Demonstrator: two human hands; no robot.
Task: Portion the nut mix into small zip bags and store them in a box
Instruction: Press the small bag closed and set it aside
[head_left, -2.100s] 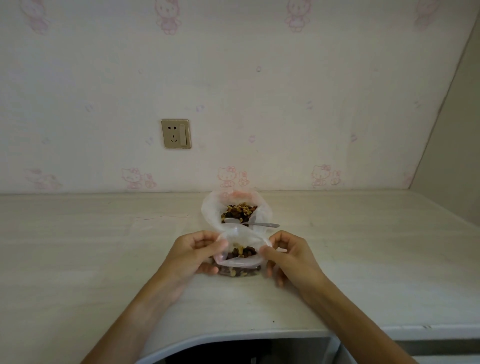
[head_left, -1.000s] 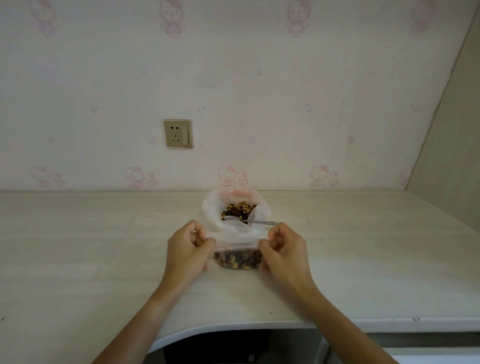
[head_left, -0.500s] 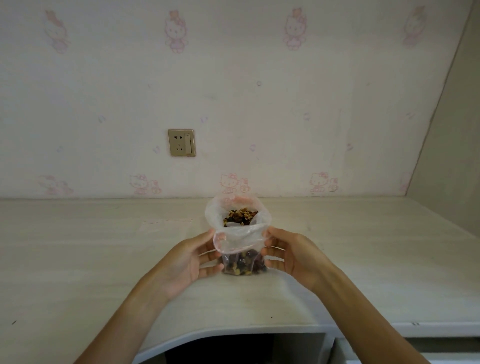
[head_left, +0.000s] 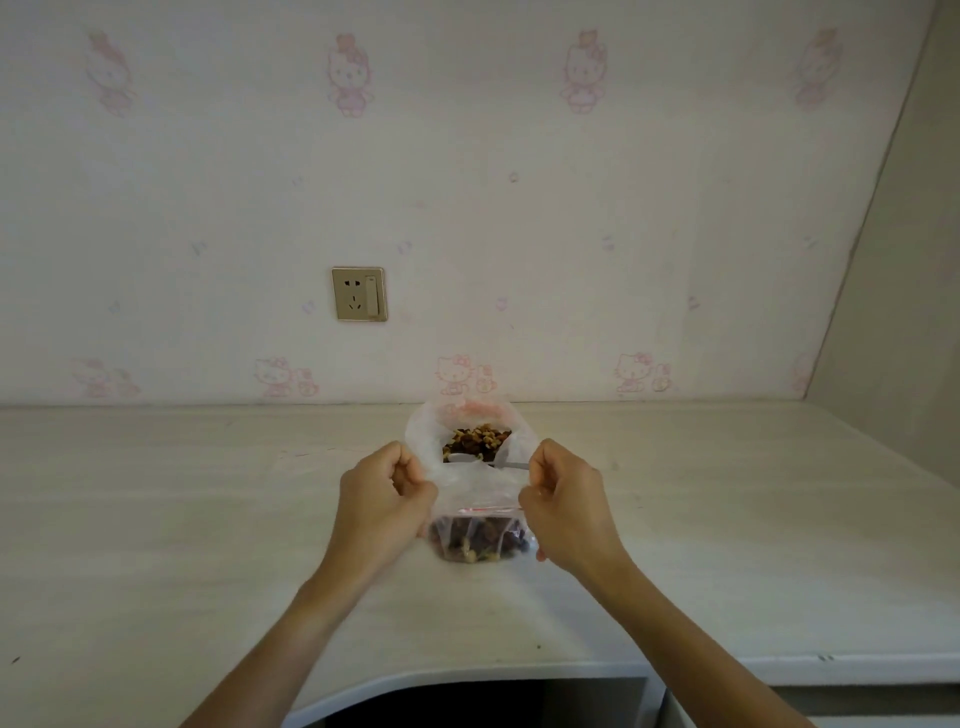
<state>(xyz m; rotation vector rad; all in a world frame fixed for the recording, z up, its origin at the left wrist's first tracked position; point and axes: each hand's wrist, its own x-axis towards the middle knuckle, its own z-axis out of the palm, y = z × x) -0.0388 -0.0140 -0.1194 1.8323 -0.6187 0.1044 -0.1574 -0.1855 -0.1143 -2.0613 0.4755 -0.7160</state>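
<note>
- Now your left hand (head_left: 382, 501) and right hand (head_left: 563, 501) have moved from cupping the sides of the small zip bag (head_left: 478, 525) half a second ago to pinching its top corners, one at each end of the red zip line, fingers curled closed on the plastic
- That shift suggests you are drawing the mouth flat to seal it; whether the zip has actually locked along its length cannot be told, so run along it before you let go
- The small zip bag stands on the desk (head_left: 156, 519) between your hands, its lower part filled with dark and pale nut mix, its upper part empty clear film
- Just behind it the large bag (head_left: 426, 431) sits open, with plenty of nut mix (head_left: 478, 436) left inside, so more portions look likely
- A metal spoon (head_left: 488, 461) rests in the large bag, handle pointing toward your right hand
- No storage box is in view, so you will need to find it for the sealed portion
</note>
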